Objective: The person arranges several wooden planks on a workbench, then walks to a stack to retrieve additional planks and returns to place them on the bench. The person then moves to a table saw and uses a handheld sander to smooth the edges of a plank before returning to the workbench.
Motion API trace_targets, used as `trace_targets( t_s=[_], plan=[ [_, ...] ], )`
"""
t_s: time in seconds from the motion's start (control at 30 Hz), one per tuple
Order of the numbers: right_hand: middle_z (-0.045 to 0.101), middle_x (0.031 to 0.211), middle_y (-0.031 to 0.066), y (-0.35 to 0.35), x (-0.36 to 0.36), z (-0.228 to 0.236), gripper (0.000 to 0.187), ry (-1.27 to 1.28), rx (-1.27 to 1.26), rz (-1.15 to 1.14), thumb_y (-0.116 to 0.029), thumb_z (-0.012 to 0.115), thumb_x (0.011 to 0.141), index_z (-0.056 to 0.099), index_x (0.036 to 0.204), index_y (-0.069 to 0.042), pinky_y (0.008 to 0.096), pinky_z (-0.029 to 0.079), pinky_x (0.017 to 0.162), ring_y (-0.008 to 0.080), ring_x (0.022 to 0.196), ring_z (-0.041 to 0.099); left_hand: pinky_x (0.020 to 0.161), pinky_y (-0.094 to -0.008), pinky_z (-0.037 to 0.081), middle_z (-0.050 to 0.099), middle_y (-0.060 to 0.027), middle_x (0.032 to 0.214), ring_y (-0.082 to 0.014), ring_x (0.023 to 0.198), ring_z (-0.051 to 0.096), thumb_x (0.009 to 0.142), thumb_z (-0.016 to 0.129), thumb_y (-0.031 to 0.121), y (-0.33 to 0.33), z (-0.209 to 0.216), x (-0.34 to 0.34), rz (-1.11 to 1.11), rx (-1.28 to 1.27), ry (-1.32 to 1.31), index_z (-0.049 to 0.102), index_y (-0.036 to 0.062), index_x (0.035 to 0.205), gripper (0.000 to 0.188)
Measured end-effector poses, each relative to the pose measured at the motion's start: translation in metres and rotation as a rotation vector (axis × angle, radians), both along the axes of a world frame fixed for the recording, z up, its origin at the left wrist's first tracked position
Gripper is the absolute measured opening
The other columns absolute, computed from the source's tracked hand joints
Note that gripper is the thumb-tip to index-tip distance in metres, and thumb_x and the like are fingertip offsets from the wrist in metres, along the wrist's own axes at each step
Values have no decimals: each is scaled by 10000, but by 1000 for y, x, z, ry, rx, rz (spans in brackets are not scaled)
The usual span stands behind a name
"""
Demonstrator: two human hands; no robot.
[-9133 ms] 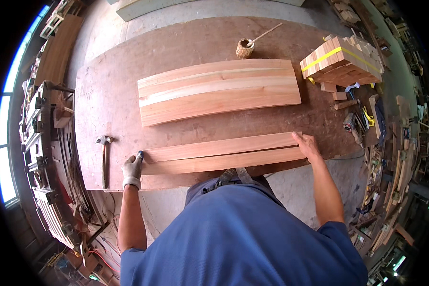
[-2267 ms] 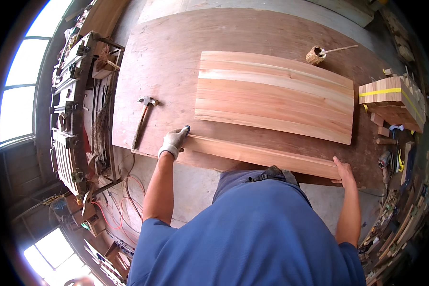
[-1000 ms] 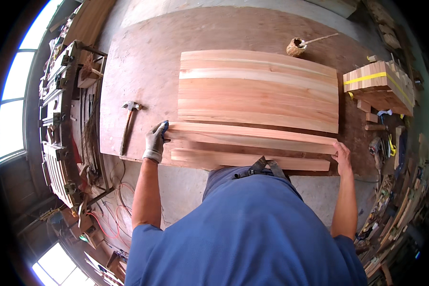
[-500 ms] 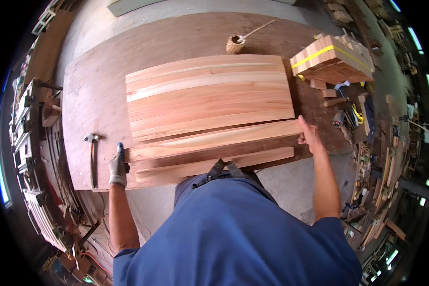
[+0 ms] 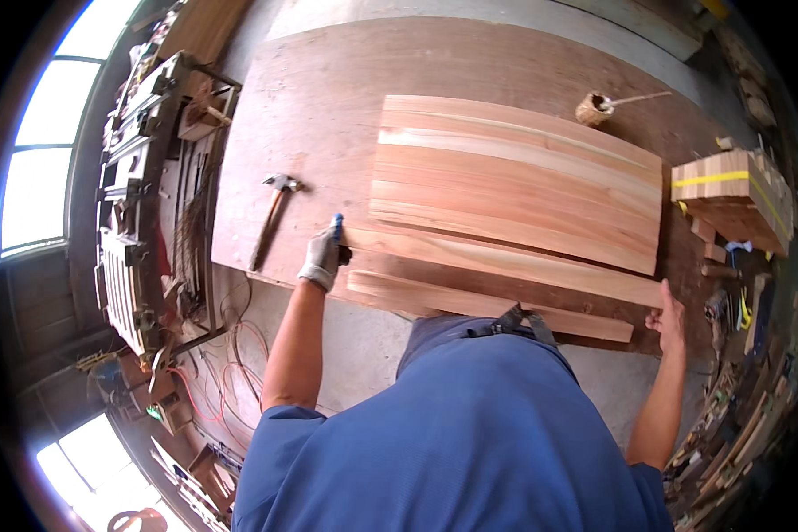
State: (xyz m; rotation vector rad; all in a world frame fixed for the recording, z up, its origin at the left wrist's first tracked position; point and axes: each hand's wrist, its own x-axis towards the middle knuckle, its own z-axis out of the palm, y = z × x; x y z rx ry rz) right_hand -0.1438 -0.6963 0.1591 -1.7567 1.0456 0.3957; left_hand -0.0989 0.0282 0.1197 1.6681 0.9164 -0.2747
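Observation:
A long wooden board [image 5: 505,263] spans between my two hands, just on the near side of a wide panel of boards [image 5: 514,182]. My gloved left hand [image 5: 322,254] grips its left end, thumb up along the end. At the other end my bare right hand [image 5: 669,316] holds the board with the thumb raised and the fingers curled beneath. A narrow dark gap separates this board from the panel. Nearer to me a second loose board [image 5: 505,306] lies along the table's front edge, partly hidden by my body.
On the wooden table [image 5: 328,115] a hammer [image 5: 277,213] lies at the left. A woven pot [image 5: 593,109] with a stick stands at the far right, near a yellow-strapped stack of wood blocks [image 5: 727,186]. Hoses [image 5: 230,363] lie on the floor at left.
The whole view has swung toward the left, so the table and boards appear farther right and tilted. Both hands keep their hold on the board's ends.

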Motion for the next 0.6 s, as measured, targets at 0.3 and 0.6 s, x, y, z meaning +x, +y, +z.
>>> trace_targets(
  t_s=[0.3,0.6],
  plan=[
    [628,783,40,3,10,9,658,34,33,8,-699,651,868,673,1058,-69,317,547,609,148,645,634,486,-320,480,647,-62,788,-193,573,608,1000,643,404,11,-20,-13,229,-385,-90,687,82,1027,326],
    [650,1164,16,-4,-8,-3,405,-174,341,39,-266,613,954,614,1326,-106,348,535,872,164,1034,641,754,-355,561,694,-46,1014,-196,837,654,1012,609,290,10,-20,-13,211,-596,-249,669,44,1272,363]
  ],
)
